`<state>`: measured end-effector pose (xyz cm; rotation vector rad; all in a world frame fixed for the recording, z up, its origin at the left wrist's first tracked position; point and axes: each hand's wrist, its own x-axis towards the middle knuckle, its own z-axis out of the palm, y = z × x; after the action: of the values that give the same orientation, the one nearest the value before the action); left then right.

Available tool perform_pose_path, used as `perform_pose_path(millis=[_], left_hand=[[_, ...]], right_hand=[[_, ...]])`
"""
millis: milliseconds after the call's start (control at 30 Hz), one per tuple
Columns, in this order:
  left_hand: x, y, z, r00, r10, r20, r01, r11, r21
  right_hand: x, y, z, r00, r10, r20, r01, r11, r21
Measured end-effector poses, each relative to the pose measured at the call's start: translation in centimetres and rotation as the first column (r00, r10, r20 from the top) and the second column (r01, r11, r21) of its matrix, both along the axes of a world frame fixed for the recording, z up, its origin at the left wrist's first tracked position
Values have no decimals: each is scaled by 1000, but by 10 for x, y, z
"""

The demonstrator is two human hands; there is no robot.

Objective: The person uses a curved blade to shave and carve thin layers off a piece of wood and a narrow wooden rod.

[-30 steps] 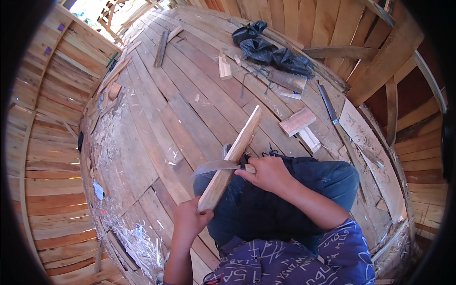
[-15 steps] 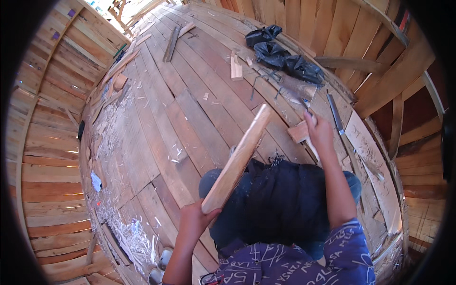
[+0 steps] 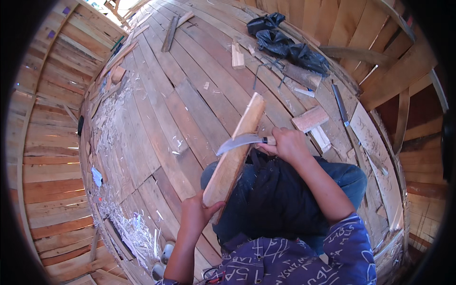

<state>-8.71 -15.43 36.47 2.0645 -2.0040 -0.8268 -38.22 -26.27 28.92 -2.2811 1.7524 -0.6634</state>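
A long, rough-hewn wooden board (image 3: 223, 178) slants upward from my left hand (image 3: 197, 216), which is closed round its lower end with the thumb on top. In my right hand (image 3: 289, 145) is a machete (image 3: 240, 141) with a curved, wide blade and a short wooden handle. The blade crosses the board's face near its middle, its tip reaching past the left edge; whether it cuts in, I cannot tell. The board lies over my left knee, and a dark cloth (image 3: 270, 199) covers my lap.
Beyond my right hand, a wooden block (image 3: 311, 118) rests on the plank floor (image 3: 142, 118). Farther right are a long dark-bladed tool (image 3: 340, 103) and a pale board (image 3: 375, 156). Black plastic bags (image 3: 285, 47) lie by the right wall. Wood shavings (image 3: 130, 232) are heaped at left.
My right hand has swung the machete down and left from beside the block, and its blade is now across the board. The board's upper end has shifted slightly left.
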Motion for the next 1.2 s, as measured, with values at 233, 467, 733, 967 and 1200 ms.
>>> perform_pose_path(millis=[233, 467, 733, 967, 1200], left_hand=[[4, -4, -8, 998, -55, 30, 54, 998, 5], [-7, -3, 1, 998, -59, 35, 59, 998, 2], [-30, -6, -4, 999, -39, -22, 38, 999, -29], [-62, -5, 8, 956, -138, -257, 153, 987, 40], [-104, 19, 32, 938, -167, -305, 206, 973, 101]], right_hand=[[9, 12, -8, 996, -86, 30, 85, 996, 24], [34, 49, 23, 992, 116, 43, -121, 985, 122], [-16, -20, 10, 993, -52, -106, 25, 970, -243], [-70, 11, 18, 977, -148, -155, 87, 935, -345], [-125, 54, 81, 924, -225, -310, 90, 914, -395]])
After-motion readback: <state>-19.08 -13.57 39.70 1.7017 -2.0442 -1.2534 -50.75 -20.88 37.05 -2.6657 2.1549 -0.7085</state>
